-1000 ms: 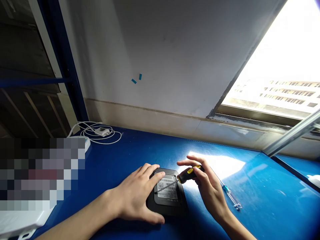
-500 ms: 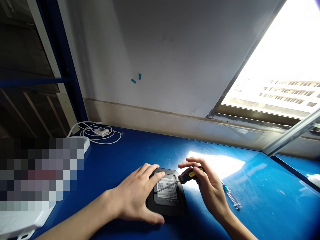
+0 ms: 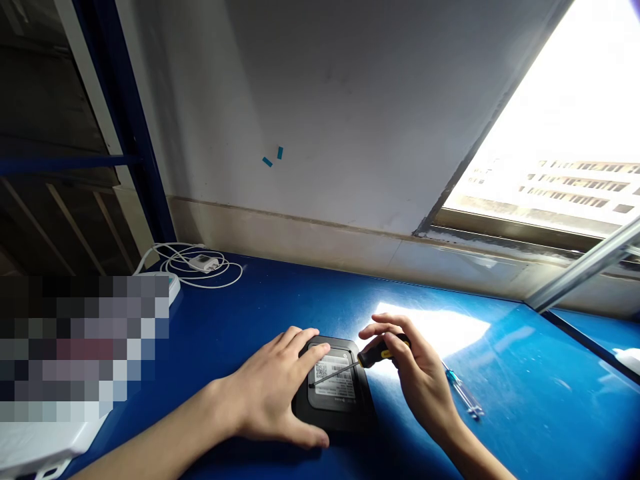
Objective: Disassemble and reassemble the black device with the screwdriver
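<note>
The left hand lies spread over the black label-backed device near the counter's front edge, seemingly to steady it, while the right hand pinches the yellow-and-black screwdriver, slanted so its tip meets the recessed corner

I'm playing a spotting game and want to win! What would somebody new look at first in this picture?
Probably the dazzling patch of sunlight on the blue table, just beyond the right hand. Next, perhaps, the black-and-yellow screwdriver in that hand, slanting down to the labelled black device, where the left hand is spread. Then maybe the looped white cable at the table's far left.
</note>
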`<state>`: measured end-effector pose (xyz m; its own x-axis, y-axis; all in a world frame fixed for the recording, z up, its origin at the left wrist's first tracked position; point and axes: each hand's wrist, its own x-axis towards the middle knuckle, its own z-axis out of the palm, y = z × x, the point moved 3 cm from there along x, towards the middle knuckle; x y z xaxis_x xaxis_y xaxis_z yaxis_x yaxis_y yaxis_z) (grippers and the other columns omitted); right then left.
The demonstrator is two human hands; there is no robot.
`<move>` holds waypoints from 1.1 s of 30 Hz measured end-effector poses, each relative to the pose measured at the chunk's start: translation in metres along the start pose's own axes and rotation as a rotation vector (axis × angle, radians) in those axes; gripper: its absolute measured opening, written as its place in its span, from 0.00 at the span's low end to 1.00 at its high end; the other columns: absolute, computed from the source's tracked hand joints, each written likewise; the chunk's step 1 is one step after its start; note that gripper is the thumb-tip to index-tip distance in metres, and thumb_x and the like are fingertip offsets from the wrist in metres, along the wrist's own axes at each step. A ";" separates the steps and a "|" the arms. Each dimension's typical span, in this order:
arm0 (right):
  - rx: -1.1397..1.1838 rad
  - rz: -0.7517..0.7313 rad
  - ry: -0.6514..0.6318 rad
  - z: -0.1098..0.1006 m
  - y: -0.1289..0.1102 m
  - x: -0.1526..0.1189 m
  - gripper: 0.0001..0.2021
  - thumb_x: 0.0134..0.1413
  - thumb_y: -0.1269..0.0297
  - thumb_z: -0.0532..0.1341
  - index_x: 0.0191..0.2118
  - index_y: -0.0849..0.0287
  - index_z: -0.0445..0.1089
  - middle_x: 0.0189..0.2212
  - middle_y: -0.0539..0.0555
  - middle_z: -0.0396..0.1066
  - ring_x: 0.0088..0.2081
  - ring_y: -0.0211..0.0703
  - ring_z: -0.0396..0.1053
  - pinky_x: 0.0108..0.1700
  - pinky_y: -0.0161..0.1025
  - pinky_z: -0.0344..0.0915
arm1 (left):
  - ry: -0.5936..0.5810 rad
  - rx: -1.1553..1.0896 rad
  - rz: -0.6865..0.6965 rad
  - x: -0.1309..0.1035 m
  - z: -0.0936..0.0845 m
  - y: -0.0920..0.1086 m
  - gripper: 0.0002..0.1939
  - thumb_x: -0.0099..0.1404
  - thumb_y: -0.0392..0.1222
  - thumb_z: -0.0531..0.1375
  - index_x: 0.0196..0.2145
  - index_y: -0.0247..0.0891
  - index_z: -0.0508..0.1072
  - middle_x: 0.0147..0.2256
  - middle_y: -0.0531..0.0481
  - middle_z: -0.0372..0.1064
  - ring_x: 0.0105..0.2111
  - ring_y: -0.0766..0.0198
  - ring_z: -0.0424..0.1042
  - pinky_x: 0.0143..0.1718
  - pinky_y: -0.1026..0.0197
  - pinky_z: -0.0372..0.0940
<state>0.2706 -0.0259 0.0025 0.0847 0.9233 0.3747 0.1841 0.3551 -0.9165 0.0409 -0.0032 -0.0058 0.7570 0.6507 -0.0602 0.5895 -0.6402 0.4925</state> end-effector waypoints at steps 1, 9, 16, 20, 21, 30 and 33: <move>0.004 0.004 -0.002 0.000 0.000 0.000 0.13 0.68 0.51 0.60 0.47 0.54 0.72 0.35 0.53 0.79 0.28 0.41 0.78 0.31 0.37 0.79 | 0.000 -0.001 0.001 0.000 0.000 0.000 0.55 0.53 0.67 0.70 0.71 0.38 0.59 0.72 0.31 0.49 0.70 0.32 0.51 0.67 0.33 0.56; 0.038 0.021 -0.020 0.003 -0.001 0.001 0.14 0.69 0.51 0.58 0.49 0.54 0.71 0.34 0.52 0.77 0.28 0.41 0.77 0.31 0.39 0.78 | 0.008 -0.012 0.005 0.000 0.001 -0.002 0.55 0.53 0.67 0.70 0.70 0.41 0.60 0.72 0.33 0.50 0.70 0.33 0.52 0.67 0.33 0.57; 0.034 0.025 -0.025 0.003 0.003 0.001 0.13 0.68 0.50 0.60 0.46 0.54 0.71 0.31 0.51 0.76 0.27 0.40 0.76 0.30 0.39 0.78 | 0.005 -0.009 0.006 0.000 0.002 -0.002 0.56 0.53 0.67 0.70 0.71 0.38 0.59 0.72 0.30 0.48 0.71 0.32 0.50 0.67 0.32 0.55; 0.023 0.023 -0.022 0.002 0.004 0.002 0.12 0.68 0.51 0.61 0.45 0.54 0.72 0.31 0.50 0.75 0.27 0.40 0.76 0.30 0.37 0.78 | -0.015 0.002 -0.002 0.000 0.001 -0.001 0.57 0.53 0.67 0.70 0.71 0.37 0.58 0.73 0.30 0.47 0.71 0.32 0.49 0.67 0.32 0.55; 0.024 0.018 -0.024 0.001 0.003 0.002 0.12 0.68 0.51 0.60 0.46 0.53 0.72 0.31 0.50 0.75 0.27 0.39 0.76 0.30 0.37 0.78 | -0.011 -0.004 -0.001 0.000 0.001 -0.001 0.57 0.53 0.67 0.70 0.71 0.37 0.58 0.72 0.30 0.48 0.71 0.31 0.50 0.67 0.32 0.55; 0.024 0.023 -0.022 0.002 0.001 0.002 0.13 0.68 0.51 0.59 0.49 0.54 0.70 0.31 0.50 0.74 0.29 0.40 0.75 0.30 0.37 0.78 | -0.007 0.006 -0.005 0.000 0.000 0.000 0.56 0.53 0.66 0.70 0.71 0.38 0.58 0.72 0.31 0.48 0.71 0.34 0.50 0.67 0.35 0.56; 0.002 0.039 -0.020 0.002 0.003 0.001 0.14 0.69 0.50 0.59 0.49 0.54 0.69 0.32 0.50 0.75 0.29 0.41 0.75 0.30 0.38 0.78 | 0.003 0.002 -0.002 0.000 -0.001 0.000 0.55 0.53 0.66 0.70 0.71 0.38 0.59 0.72 0.31 0.49 0.71 0.34 0.51 0.67 0.34 0.56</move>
<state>0.2696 -0.0234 0.0000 0.0725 0.9390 0.3363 0.1791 0.3195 -0.9305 0.0411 -0.0029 -0.0049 0.7549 0.6532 -0.0589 0.5917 -0.6396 0.4907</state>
